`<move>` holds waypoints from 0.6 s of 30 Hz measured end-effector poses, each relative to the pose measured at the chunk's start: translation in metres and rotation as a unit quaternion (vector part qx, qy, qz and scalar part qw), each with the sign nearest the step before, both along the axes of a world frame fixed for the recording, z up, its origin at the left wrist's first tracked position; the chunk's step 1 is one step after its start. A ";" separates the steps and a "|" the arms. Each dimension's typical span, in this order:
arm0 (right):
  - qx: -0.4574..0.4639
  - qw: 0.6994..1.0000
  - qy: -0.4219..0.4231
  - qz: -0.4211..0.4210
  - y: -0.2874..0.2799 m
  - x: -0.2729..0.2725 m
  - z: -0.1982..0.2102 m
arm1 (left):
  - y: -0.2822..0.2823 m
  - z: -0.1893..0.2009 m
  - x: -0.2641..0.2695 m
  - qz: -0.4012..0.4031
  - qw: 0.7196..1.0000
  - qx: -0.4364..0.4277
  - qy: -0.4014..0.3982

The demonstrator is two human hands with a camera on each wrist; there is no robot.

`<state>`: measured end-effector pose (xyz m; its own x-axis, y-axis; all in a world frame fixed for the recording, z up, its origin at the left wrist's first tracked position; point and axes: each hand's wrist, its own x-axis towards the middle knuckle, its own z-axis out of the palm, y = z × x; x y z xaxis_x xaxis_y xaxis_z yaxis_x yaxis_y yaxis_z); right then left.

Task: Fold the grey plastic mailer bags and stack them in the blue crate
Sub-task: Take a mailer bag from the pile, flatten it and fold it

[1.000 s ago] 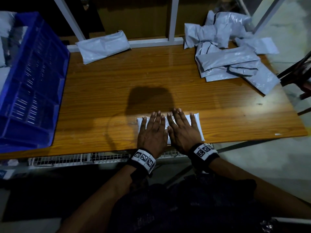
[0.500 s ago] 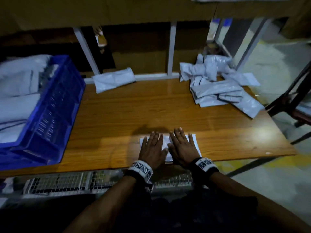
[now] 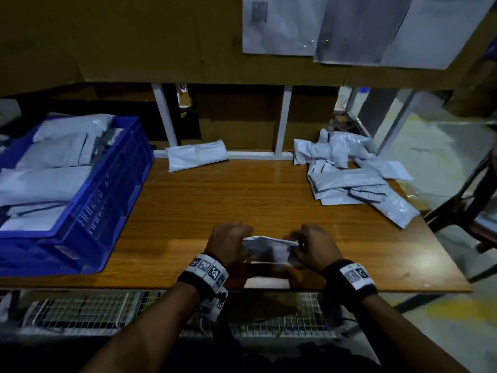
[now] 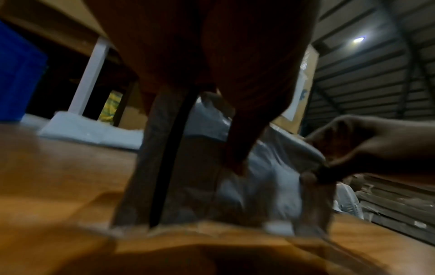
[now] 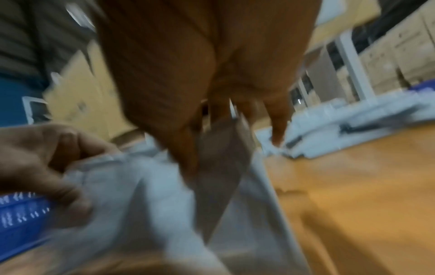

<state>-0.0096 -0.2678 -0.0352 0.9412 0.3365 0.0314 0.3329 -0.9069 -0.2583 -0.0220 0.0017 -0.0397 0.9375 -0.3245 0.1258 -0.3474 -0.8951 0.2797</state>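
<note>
1. 2 hands lift 1 folded bag (image 3: 269, 250) over the surface's (image 3: 242, 195) near edge: left hand (image 3: 228, 244) and right hand (image 3: 313, 244) each clamped on an end. Crate (image 3: 113, 189) holds bags at left; loose pile (image 3: 349, 179) far right.
2. Left wrist: bag (image 4: 270, 167) blurred, pinched by right hand (image 4: 367, 145).
3. Right wrist: left hand (image 5: 40, 163) grips bag (image 5: 146, 186).

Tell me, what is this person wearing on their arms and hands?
The left hand and right hand are bare, with no gloves, and the forearms show no sleeves. Each wrist carries a black band: the left wristband and right wristband both bear white panels printed with black square code patterns. More of the same white patterned panel hangs under the left wrist.
</note>
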 end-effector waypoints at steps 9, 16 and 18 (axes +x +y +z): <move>-0.001 0.998 -0.049 0.036 -0.012 -0.054 -0.053 | 0.015 -0.056 -0.050 -0.079 0.990 -0.028 -0.112; 0.040 0.996 -0.077 0.035 -0.008 -0.053 -0.052 | 0.002 -0.067 -0.051 -0.052 0.993 -0.022 -0.100; 0.014 0.998 -0.056 0.025 0.010 -0.036 -0.053 | -0.014 -0.058 -0.035 -0.040 0.997 0.008 -0.066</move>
<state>-0.0458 -0.2582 -0.0887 0.9137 0.3796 0.1450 0.4048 -0.8819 -0.2417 -0.0565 -0.0125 -0.0972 0.8842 -0.4001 0.2412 -0.4504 -0.8672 0.2124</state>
